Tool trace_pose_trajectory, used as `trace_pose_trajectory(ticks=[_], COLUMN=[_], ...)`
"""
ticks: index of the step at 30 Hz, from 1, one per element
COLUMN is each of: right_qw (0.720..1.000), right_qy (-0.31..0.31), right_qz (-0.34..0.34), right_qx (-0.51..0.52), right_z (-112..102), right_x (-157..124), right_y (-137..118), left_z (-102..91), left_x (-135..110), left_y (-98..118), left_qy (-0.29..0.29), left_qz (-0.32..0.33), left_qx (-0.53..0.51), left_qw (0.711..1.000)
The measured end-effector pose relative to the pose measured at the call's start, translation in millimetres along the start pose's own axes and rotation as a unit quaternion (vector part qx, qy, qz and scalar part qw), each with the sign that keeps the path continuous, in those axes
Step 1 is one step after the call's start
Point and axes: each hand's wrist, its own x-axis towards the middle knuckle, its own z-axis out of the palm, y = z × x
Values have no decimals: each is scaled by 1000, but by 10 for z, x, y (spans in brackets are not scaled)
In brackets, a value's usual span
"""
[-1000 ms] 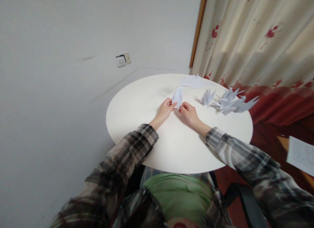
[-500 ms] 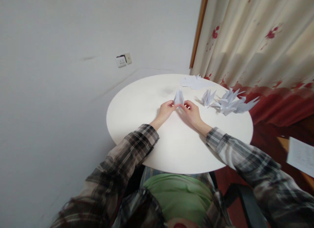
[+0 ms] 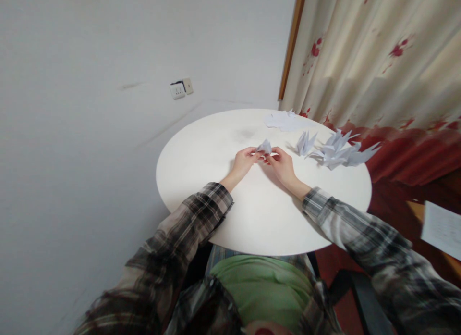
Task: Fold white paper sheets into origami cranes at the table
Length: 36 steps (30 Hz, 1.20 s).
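Currently, one piece of folded paper is in work; it sits between my two hands, above the middle of the white table, slightly toward the far side. My left hand pinches the left side of the piece between thumb and fingers; my right hand pinches the right side in the same manner; the fingertips of both meet close together at its near edge, and a pointed part shows above them on the far side. The lower folds are hidden by my fingers; I cannot tell how they lie.

Status, as judged from the layout: to the right of my right hand stands a single pointed paper figure; farther right, near the table's edge, lies a cluster of paper figures, overlapping, so the exact count is unclear; these appear fully folded, with their points spread. The piece in my grip is compact and lacks such spread points; I rate it as partly folded, with shaping left to do. At the far edge of the table lie flat white sheets, apparently not folded; a small pointed bit rises at their far side, too small to identify.
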Motion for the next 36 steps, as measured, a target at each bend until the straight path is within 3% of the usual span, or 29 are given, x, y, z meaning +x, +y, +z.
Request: trace_pose_trajectory(ticks=[7, 19, 31, 36], right_qw=[998, 1000, 999, 1000], right_qy=[-13, 10, 19, 6], right_qz=[-21, -3, -3, 1], right_qx=[55, 26, -30, 12], right_z=[10, 13, -7, 4], right_x=[-28, -7, 9, -7], right_y=[-23, 10, 61, 31], left_z=[-16, -28, -31, -40], left_x=[19, 63, 10, 9], left_y=[-22, -106, -53, -41], left_qy=[23, 11, -7, 7], left_qz=[24, 42, 0, 9], left_qx=[-16, 10, 0, -11], left_qw=[999, 999, 1000, 1000])
